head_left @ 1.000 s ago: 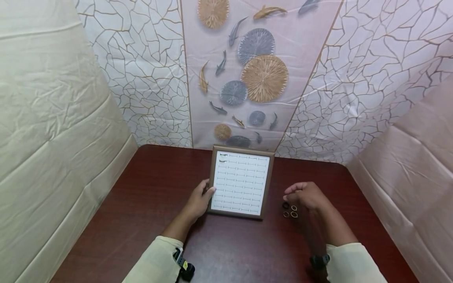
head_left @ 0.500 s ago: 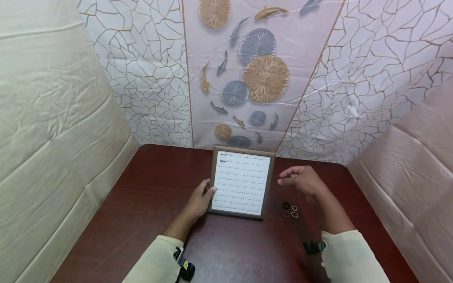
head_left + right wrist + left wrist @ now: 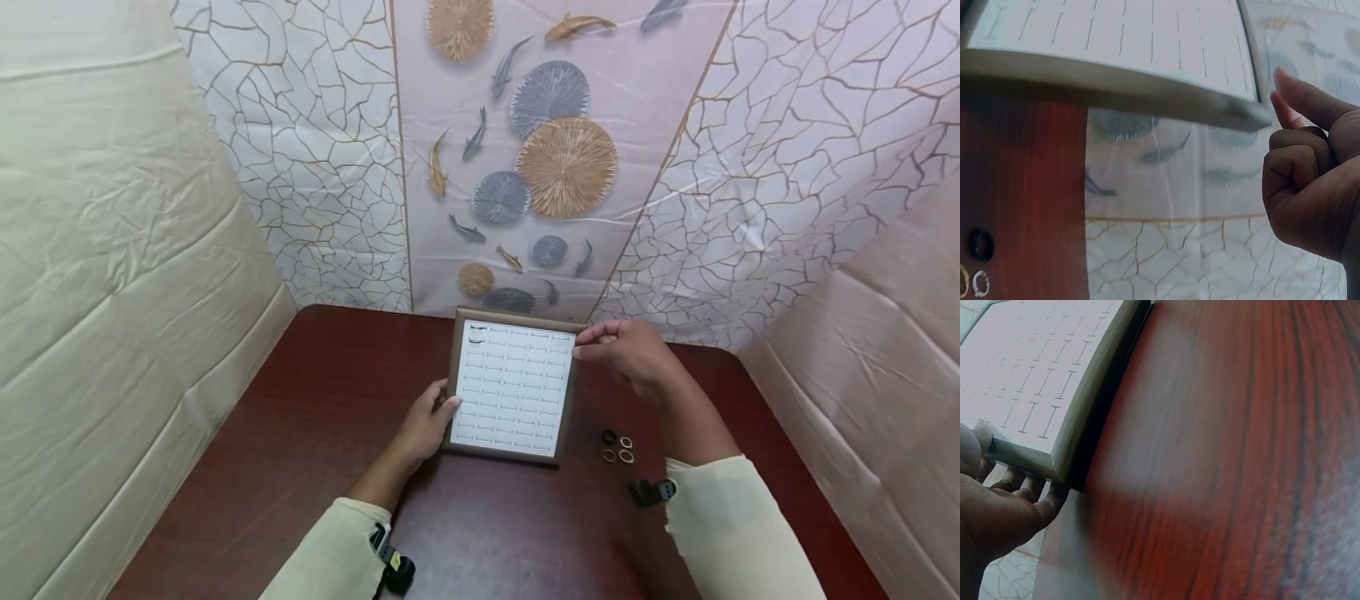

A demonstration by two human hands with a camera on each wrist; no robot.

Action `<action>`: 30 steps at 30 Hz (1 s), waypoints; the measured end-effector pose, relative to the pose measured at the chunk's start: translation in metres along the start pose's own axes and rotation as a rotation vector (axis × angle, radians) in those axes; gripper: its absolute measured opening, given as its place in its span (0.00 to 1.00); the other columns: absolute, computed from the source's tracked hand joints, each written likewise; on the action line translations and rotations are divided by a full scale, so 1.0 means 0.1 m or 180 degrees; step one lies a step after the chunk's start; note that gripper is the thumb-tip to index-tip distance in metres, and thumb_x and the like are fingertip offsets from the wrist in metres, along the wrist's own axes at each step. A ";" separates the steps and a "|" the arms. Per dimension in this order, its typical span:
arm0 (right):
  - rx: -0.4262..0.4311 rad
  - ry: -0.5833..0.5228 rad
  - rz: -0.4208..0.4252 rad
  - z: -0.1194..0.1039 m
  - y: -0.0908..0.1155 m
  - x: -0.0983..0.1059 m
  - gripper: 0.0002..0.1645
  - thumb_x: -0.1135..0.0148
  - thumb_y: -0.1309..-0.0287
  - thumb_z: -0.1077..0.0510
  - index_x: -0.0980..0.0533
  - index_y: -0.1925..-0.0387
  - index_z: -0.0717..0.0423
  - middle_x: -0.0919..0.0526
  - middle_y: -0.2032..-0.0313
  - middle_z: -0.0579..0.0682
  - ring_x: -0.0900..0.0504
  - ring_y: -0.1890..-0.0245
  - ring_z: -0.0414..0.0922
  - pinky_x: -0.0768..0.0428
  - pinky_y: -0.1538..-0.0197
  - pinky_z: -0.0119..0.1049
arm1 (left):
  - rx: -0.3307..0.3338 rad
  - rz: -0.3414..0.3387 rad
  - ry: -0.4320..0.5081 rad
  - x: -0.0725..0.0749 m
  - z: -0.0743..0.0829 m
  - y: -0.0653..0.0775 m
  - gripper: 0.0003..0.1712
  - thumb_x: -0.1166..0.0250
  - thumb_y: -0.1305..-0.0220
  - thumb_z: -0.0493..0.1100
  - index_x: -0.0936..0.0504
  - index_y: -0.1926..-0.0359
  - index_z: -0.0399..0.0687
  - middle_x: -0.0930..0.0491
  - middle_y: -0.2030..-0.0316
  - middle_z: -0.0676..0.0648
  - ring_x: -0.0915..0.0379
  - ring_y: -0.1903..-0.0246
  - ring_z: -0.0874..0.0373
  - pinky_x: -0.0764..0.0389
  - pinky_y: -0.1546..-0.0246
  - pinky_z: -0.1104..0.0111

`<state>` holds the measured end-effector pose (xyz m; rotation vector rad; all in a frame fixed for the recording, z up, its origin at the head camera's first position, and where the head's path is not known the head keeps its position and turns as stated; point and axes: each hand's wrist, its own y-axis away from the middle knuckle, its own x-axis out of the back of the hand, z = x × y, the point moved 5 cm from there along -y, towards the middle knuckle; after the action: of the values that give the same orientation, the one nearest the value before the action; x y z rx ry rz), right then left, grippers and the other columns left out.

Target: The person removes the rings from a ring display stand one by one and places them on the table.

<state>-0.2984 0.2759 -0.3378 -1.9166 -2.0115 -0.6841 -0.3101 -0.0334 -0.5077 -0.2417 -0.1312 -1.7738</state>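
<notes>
A brown-framed ring display board [image 3: 510, 387], white with rows of short slots, leans back on the table. Two rings, the upper one [image 3: 477, 327] and the lower [image 3: 476, 341], sit in its top-left slots. My left hand [image 3: 423, 425] grips the left side of the frame, thumb on the front and fingers behind, as the left wrist view also shows. Beside the top right corner is my right hand [image 3: 633, 354], thumb and forefinger tips close together, other fingers curled in the right wrist view. I cannot tell whether a small thing is between its fingertips.
Several loose rings lie in a cluster on the table right of the board, among them a black ring [image 3: 609, 437] and a gold-coloured ring [image 3: 626, 457]. The dark red wooden table [image 3: 300, 467] ends at a patterned cloth backdrop [image 3: 322, 183], with beige cloth at both sides.
My right hand has risen from beside the loose rings and moved left and away from me to the board's top right corner. The left hand and board stay put.
</notes>
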 end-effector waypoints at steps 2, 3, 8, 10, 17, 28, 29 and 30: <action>0.0068 0.0025 -0.0004 -0.09 -0.04 -0.07 0.22 0.22 0.35 0.54 0.16 0.45 0.62 0.29 0.82 0.36 0.41 0.86 0.38 0.36 0.78 0.36 | 0.0002 0.0004 -0.0005 0.00 0.00 0.00 0.26 0.41 0.15 0.46 0.27 0.24 0.41 0.17 0.45 0.39 0.20 0.46 0.50 0.20 0.41 0.56; 0.0120 0.0014 -0.0016 -0.13 -0.06 -0.10 0.21 0.22 0.35 0.55 0.16 0.46 0.63 0.28 0.82 0.36 0.42 0.86 0.38 0.36 0.78 0.36 | 0.0020 0.0002 -0.0005 0.01 -0.01 0.00 0.26 0.41 0.15 0.46 0.28 0.24 0.42 0.17 0.44 0.39 0.20 0.46 0.50 0.20 0.40 0.55; 0.0241 -0.0129 -0.0026 -0.32 -0.18 -0.33 0.17 0.21 0.36 0.59 0.14 0.50 0.64 0.26 0.82 0.37 0.42 0.85 0.37 0.38 0.77 0.34 | 0.0072 -0.0024 -0.0002 0.01 -0.03 0.00 0.26 0.41 0.14 0.47 0.28 0.23 0.44 0.18 0.41 0.40 0.22 0.42 0.49 0.22 0.36 0.52; 0.0275 -0.0158 -0.0019 -0.38 -0.20 -0.42 0.15 0.21 0.36 0.60 0.14 0.51 0.64 0.22 0.78 0.37 0.40 0.82 0.37 0.37 0.76 0.34 | 0.0073 -0.0034 0.0002 0.00 -0.04 0.01 0.26 0.41 0.14 0.47 0.28 0.23 0.45 0.18 0.41 0.40 0.22 0.42 0.49 0.22 0.36 0.52; 0.0460 0.0010 0.0021 -0.59 -0.25 -0.66 0.12 0.21 0.37 0.61 0.12 0.54 0.62 0.20 0.68 0.42 0.29 0.68 0.43 0.30 0.63 0.37 | -0.0005 -0.0018 0.0009 0.00 -0.03 0.02 0.25 0.41 0.15 0.46 0.27 0.24 0.43 0.18 0.43 0.39 0.21 0.44 0.50 0.21 0.38 0.54; 0.0660 0.0549 0.0236 -0.78 -0.31 -0.93 0.08 0.21 0.38 0.61 0.09 0.57 0.57 0.10 0.41 0.57 0.17 0.37 0.54 0.21 0.41 0.47 | -0.0074 -0.0030 -0.0037 0.02 -0.01 0.01 0.26 0.41 0.14 0.46 0.27 0.24 0.41 0.17 0.43 0.38 0.20 0.45 0.49 0.21 0.39 0.53; 0.0660 0.0572 0.0234 -0.79 -0.31 -0.95 0.08 0.21 0.37 0.61 0.09 0.56 0.57 0.10 0.42 0.57 0.17 0.38 0.55 0.21 0.42 0.48 | -0.0088 -0.0027 -0.0051 0.02 -0.01 0.01 0.26 0.41 0.14 0.46 0.27 0.24 0.40 0.17 0.43 0.37 0.20 0.45 0.49 0.20 0.39 0.53; 0.0666 0.0601 0.0235 -0.80 -0.32 -0.97 0.08 0.22 0.37 0.61 0.09 0.56 0.57 0.10 0.42 0.57 0.17 0.38 0.54 0.21 0.42 0.48 | -0.0092 -0.0024 -0.0047 0.02 0.00 0.01 0.26 0.41 0.14 0.46 0.27 0.25 0.40 0.17 0.43 0.37 0.20 0.46 0.48 0.20 0.39 0.54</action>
<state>-0.3319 0.1520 -0.3240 -1.7281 -1.8107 -0.5866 -0.3095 -0.0358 -0.5075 -0.2754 -0.1172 -1.7826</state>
